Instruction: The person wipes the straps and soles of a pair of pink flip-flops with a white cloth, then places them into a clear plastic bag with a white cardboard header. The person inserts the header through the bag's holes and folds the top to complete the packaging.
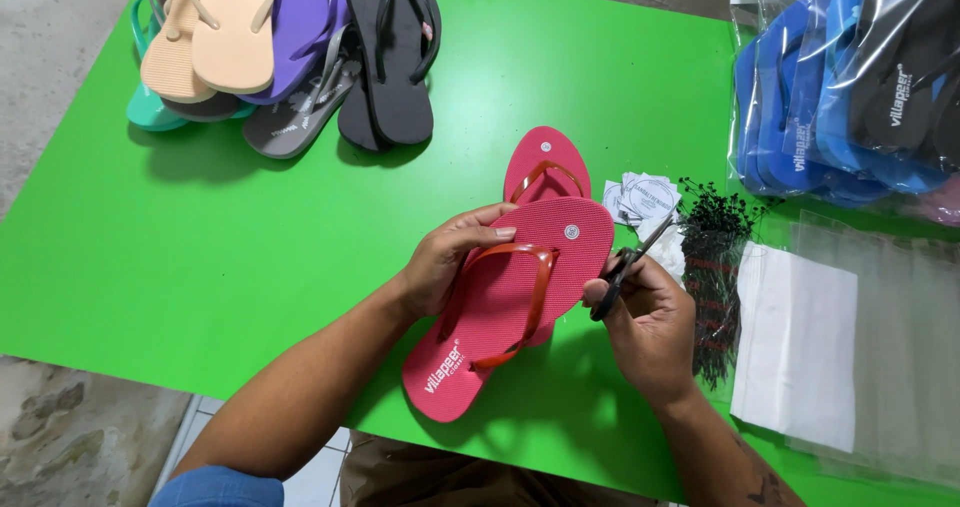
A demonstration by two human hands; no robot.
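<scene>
**Pink sandal in the left hand, scissors in the right**

From my remote seat I see the left hand [445, 262] holding a pink rubber flip-flop sandal with a translucent red strap [510, 307] just above the bright green counter [250, 237]. Its fingers [490, 233] curl closed over the sandal's left edge near the toe end, with the thumb tucked under the strap. The sandal tilts, its heel pointing down toward me and its toe up and to the right.

The right hand [650, 327] sits at the sandal's right edge. Its fingers are closed through the black handles of a small pair of scissors [630, 262], whose blades point up and to the right, away from the sandal. The handles lie just beside the sandal's rim; I cannot tell whether they touch.

A second pink flip-flop [545, 167] lies flat on the counter, partly under the held one. To its right are small white printed tags [645, 199] and a bundle of black plastic fasteners [712, 267]. Further right sit clear plastic bags with a white sheet [800, 342], and bagged blue and black sandals [840, 87] at the top right. A heap of loose sandals in beige, purple, grey, black and teal [280, 47] sits at the top left.
</scene>
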